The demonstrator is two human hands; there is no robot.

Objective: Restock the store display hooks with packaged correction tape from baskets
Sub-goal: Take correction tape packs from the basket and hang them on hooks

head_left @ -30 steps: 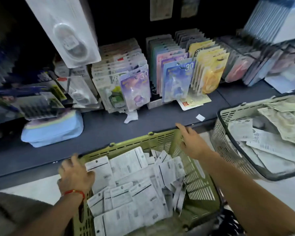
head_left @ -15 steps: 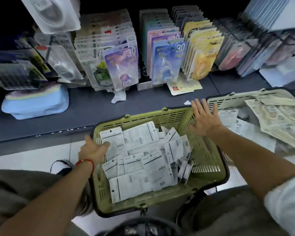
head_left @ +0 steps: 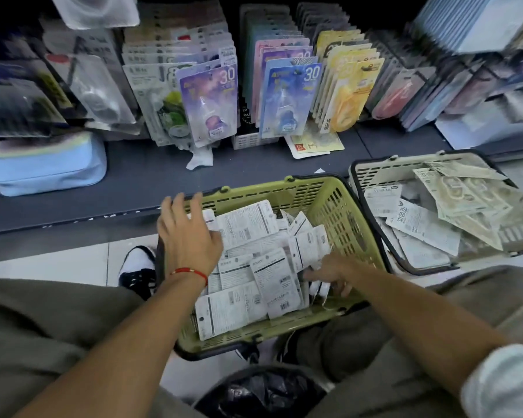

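Two baskets sit before me on the floor: the green basket between my knees and the cream basket just beside it on the right. Half a second ago my right hand was spread on the green basket's far right rim; now it is down inside, near the right wall, fingers curled into the loose packs, though I cannot tell whether it grips one. My left hand, which was at the left rim, now lies over the far-left corner, fingers straight and spread above the packs. The view has also dropped closer.

The correction tape packs lie in a heap face down, white printed backs up, long axes mostly running from me toward the shelf, some tilted. Their small print and barcodes are too fine to read.

On the hooks above, the purple pack and blue pack at the front each read "30".
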